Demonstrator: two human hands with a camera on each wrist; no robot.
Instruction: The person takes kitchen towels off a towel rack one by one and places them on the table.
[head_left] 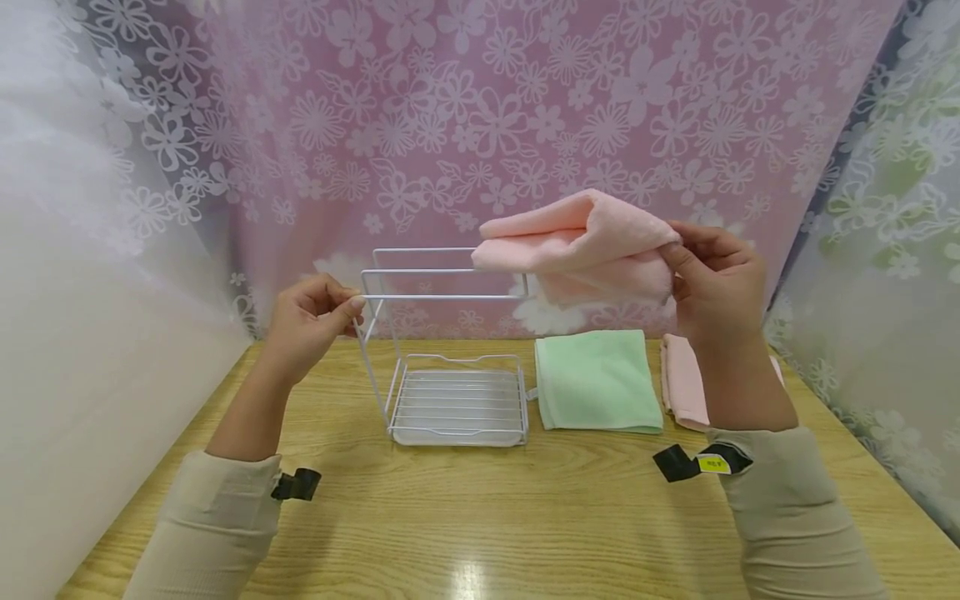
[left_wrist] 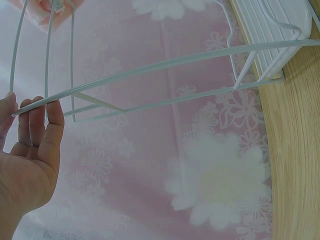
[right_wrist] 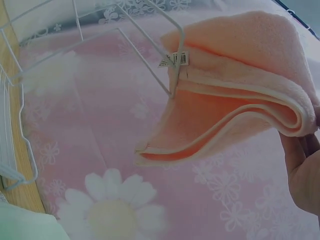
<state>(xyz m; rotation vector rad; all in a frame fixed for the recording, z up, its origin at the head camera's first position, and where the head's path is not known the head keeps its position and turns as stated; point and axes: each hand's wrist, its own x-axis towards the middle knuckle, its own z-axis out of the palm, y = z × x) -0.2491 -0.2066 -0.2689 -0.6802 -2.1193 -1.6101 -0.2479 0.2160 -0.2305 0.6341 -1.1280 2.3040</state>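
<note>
A white wire rack (head_left: pixel 442 296) with a tray base (head_left: pixel 459 406) stands on the table, its top bars reaching right. My left hand (head_left: pixel 311 321) pinches the rack's upper left corner between thumb and fingers; the left wrist view shows the fingers (left_wrist: pixel 37 122) on the bar. On the right, my right hand (head_left: pixel 716 283) pinches the right end of a folded pink towel (head_left: pixel 577 242). The towel's left end lies over or just in front of the free ends of the bars. A barcode tag (right_wrist: pixel 175 59) shows on the towel in the right wrist view.
A folded green towel (head_left: pixel 598 382) lies on the wooden table (head_left: pixel 465 517) just right of the rack. Beyond it is another pink towel (head_left: pixel 684 379), partly hidden by my right forearm. Flowered curtains (head_left: pixel 450 100) hang close behind and at the sides.
</note>
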